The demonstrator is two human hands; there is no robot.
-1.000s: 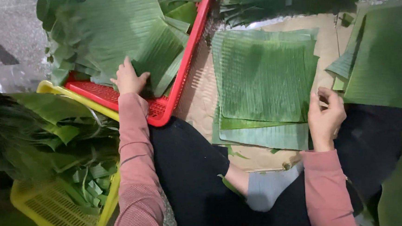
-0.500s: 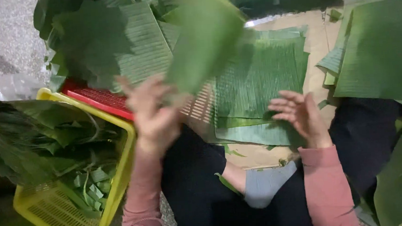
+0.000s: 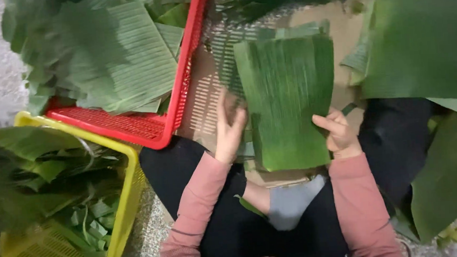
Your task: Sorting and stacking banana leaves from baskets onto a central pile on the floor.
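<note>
Seen from the head camera looking straight down, a seated person in pink sleeves and dark trousers handles a rectangular cut piece of banana leaf [image 3: 290,101]. The left hand [image 3: 229,128] lies against the leaf's left edge, fingers extended and loosely spread, pressing rather than clamping. The right hand [image 3: 338,132] grips the leaf's lower right edge, thumb on top and fingers curled beneath it. The leaf sits in the middle of the view, just above the person's lap, resting over a stack of similar cut leaves [image 3: 229,59] on brown cardboard [image 3: 349,31]. To the upper left, a red plastic crate [image 3: 183,83] holds a heap of large banana leaves [image 3: 113,56]. At lower left, touching the red crate's corner, a yellow plastic crate [image 3: 122,204] is filled with darker leaf trimmings [image 3: 36,177]. On the right, broad uncut green leaves [image 3: 419,42] overlap the person's knee.
</note>
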